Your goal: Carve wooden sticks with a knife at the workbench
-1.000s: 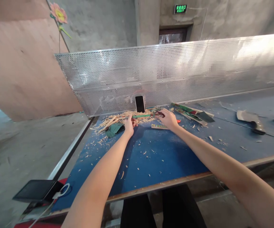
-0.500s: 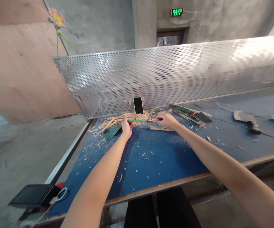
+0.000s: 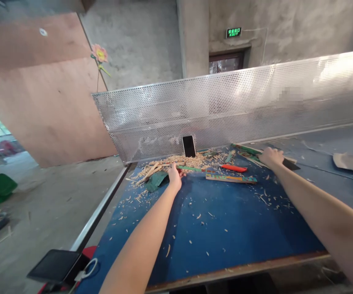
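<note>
My left hand (image 3: 175, 176) is closed around one end of a thin wooden strip with green paint (image 3: 191, 168), which points to the right just above the shavings. My right hand (image 3: 271, 157) reaches over several painted wooden strips (image 3: 249, 150) at the back of the table, fingers apart and partly hidden, touching or just above them. Between the hands lies a red-orange object like a utility knife handle (image 3: 234, 168). In front of it rests a wooden strip painted in several colours (image 3: 231, 178).
Wood shavings (image 3: 164, 163) are heaped around a dark green scrap (image 3: 157, 181) and a propped-up phone (image 3: 189, 146). A perforated metal panel (image 3: 170, 110) borders the blue table (image 3: 219, 232) at the back. A large blade (image 3: 352, 162) lies far right; a black screen (image 3: 55, 265) stands front left.
My right hand has let go of the red-orange object and moved right to the painted strips. My left hand still holds the green-painted strip. The view has shifted a little left and upward.
</note>
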A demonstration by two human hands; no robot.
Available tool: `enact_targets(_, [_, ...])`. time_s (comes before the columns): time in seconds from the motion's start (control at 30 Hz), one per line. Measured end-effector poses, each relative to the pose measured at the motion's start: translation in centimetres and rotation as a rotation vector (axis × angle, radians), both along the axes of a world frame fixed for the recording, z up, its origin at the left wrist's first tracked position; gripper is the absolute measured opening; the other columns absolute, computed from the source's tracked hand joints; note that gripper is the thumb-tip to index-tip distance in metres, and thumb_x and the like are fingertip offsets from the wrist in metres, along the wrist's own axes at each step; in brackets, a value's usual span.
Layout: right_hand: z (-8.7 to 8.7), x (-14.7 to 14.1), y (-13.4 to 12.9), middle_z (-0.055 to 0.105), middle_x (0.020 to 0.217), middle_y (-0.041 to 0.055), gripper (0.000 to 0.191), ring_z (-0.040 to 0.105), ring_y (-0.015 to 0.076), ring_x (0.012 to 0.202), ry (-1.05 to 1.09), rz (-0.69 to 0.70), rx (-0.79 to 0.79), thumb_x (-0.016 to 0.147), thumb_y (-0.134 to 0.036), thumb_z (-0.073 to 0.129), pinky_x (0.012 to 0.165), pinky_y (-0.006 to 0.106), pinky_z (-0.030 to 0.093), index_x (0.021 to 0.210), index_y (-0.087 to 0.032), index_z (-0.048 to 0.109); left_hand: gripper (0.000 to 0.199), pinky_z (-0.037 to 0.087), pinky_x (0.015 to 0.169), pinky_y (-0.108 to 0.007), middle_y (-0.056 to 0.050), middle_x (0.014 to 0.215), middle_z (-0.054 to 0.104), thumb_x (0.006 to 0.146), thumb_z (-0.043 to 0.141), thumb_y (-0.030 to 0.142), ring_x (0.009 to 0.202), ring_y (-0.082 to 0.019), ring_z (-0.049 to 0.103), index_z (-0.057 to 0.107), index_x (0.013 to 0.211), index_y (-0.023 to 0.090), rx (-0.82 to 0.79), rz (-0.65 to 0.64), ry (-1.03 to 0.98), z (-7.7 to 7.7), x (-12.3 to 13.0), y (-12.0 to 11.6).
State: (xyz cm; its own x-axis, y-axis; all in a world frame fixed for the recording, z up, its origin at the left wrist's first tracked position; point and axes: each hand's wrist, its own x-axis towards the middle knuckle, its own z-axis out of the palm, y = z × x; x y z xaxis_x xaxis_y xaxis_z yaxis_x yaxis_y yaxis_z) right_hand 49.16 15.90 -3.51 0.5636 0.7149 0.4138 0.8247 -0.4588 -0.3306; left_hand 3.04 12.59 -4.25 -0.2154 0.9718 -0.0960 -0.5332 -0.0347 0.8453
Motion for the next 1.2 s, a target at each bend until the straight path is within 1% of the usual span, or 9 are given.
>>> enact_targets(0.1, [-0.9, 0.0, 0.0, 0.064, 0.108, 0.0360, 0.039, 0.055, 0.0397, 0.120, 0.011, 0.044, -0.115, 0.090, -0.025, 0.081, 0.071, 0.043, 0.038, 0.119, 0.001, 0.075, 0.018, 0.044, 0.045, -0.023, 0.007, 0.057, 0.045, 0.103, 0.054, 0.038, 0.039, -0.009, 0.036, 0.048, 0.092, 0.025, -0.006, -0.004, -0.012, -0.1, 0.0, 0.2])
enact_targets(0.17, [-0.8, -0.6, -0.3, 0.064, 0.120, 0.0335, 0.037, 0.054, 0.0389, 0.125, -0.124, 0.147, -0.032, 0.095, -0.023, 0.073, 0.075, 0.040, 0.042, 0.125, -0.003, 0.071, 0.020, 0.043, 0.045, -0.022, 0.008, 0.058, 0.045, 0.101, 0.057, 0.041, 0.039, -0.009, 0.036, 0.048, 0.093, 0.025, -0.012, 0.011, -0.021, -0.2, 0.1, 0.3])
enact_targets(0.27, [-0.3, -1.8, -0.7, 0.065, 0.127, 0.0254, 0.027, 0.053, 0.0382, 0.127, -0.300, 0.300, 0.151, 0.098, -0.021, 0.061, 0.079, 0.038, 0.048, 0.121, -0.012, 0.069, 0.022, 0.042, 0.045, -0.021, 0.008, 0.059, 0.046, 0.098, 0.060, 0.042, 0.039, -0.008, 0.037, 0.050, 0.092, 0.023, -0.001, 0.021, -0.021, -0.2, 0.2, 0.4])
enact_targets(0.37, [0.3, -3.1, -0.9, 0.065, 0.123, 0.0219, 0.021, 0.052, 0.0388, 0.127, -0.343, 0.377, 0.278, 0.099, -0.027, 0.057, 0.082, 0.040, 0.051, 0.113, -0.015, 0.067, 0.022, 0.043, 0.045, -0.021, 0.008, 0.057, 0.045, 0.098, 0.059, 0.040, 0.039, -0.008, 0.036, 0.050, 0.089, 0.023, 0.017, 0.010, -0.008, -0.2, 0.3, 0.2])
enact_targets(0.63, [-0.1, -4.0, -1.1, 0.065, 0.120, 0.0211, 0.023, 0.052, 0.0392, 0.124, -0.284, 0.465, 0.369, 0.099, -0.038, 0.057, 0.083, 0.044, 0.054, 0.110, -0.018, 0.063, 0.029, 0.041, 0.045, -0.021, 0.008, 0.056, 0.043, 0.099, 0.058, 0.044, 0.039, -0.009, 0.034, 0.046, 0.083, 0.024, 0.020, 0.016, -0.011, 0.2, 0.4, -0.1])
enact_targets(0.83, [-0.7, -3.6, -0.6, 0.064, 0.117, 0.0198, 0.025, 0.055, 0.0377, 0.120, -0.251, 0.453, 0.317, 0.097, -0.040, 0.058, 0.081, 0.043, 0.053, 0.104, -0.018, 0.066, 0.029, 0.042, 0.045, -0.022, 0.008, 0.055, 0.043, 0.100, 0.060, 0.044, 0.039, -0.009, 0.034, 0.047, 0.084, 0.024, 0.029, 0.009, -0.014, 0.3, 0.4, -0.3])
enact_targets(1.0, [-0.6, -5.5, -0.3, 0.067, 0.115, 0.0146, 0.017, 0.061, 0.0291, 0.107, -0.356, 0.687, 0.064, 0.094, -0.036, 0.061, 0.077, 0.035, 0.047, 0.096, -0.020, 0.067, 0.028, 0.041, 0.044, -0.023, 0.008, 0.055, 0.044, 0.101, 0.058, 0.044, 0.039, -0.009, 0.034, 0.048, 0.084, 0.024, 0.014, 0.009, -0.010, 0.4, 0.5, -0.3])
enact_targets(1.1, [0.0, -6.7, -0.4, 0.070, 0.108, 0.0102, 0.028, 0.063, 0.0236, 0.094, -0.311, 0.807, -0.014, 0.099, -0.047, 0.058, 0.072, 0.032, 0.044, 0.089, -0.021, 0.066, 0.027, 0.040, 0.044, -0.023, 0.008, 0.055, 0.043, 0.100, 0.060, 0.043, 0.038, -0.009, 0.033, 0.048, 0.085, 0.024, 0.014, 0.019, -0.013, 0.4, 0.5, -0.2])
enact_targets(1.2, [0.7, -6.0, -0.5, 0.073, 0.105, 0.0092, 0.039, 0.063, 0.0247, 0.095, -0.229, 0.742, 0.010, 0.101, -0.056, 0.053, 0.074, 0.033, 0.044, 0.088, -0.023, 0.070, 0.027, 0.040, 0.044, -0.023, 0.009, 0.054, 0.042, 0.099, 0.061, 0.044, 0.038, -0.010, 0.034, 0.049, 0.086, 0.024, 0.024, 0.026, -0.016, 0.4, 0.5, -0.3])
